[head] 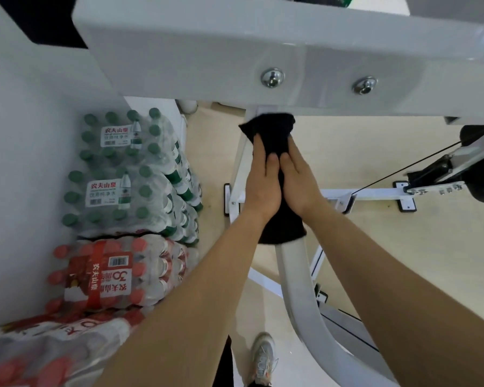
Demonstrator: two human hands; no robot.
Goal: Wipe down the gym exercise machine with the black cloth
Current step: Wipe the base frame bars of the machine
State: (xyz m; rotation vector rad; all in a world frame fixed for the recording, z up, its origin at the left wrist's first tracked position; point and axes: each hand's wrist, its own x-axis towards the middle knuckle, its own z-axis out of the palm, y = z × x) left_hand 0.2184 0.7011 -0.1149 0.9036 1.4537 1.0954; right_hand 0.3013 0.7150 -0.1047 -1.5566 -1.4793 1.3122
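Your left hand and right hand are clasped together around the black cloth, one on each side, thumbs side by side on the near face. Both hands grip the cloth, pressing it against the white tube of the exercise machine.

The cloth is wrapped round that tube. Its upper end bunches just under the broad white beam, and its lower end hangs out below your wrists, where the bare tube shows again and curves down toward you. How far your fingertips reach round the far side of the tube is hidden.

Two bolts (shiny, with washers) sit in the face of the beam above the cloth. To the right a thin black cable runs from the floor frame up to a black pulley.

On your left, against a white wall, stand shrink-wrapped packs of green-capped bottles, and nearer you lie packs of red-capped bottles, one pack leaning on the next. Your left forearm crosses just in front of the red packs.

Below, one pale shoe stands on the light floor, just left of the tube's lower bend.
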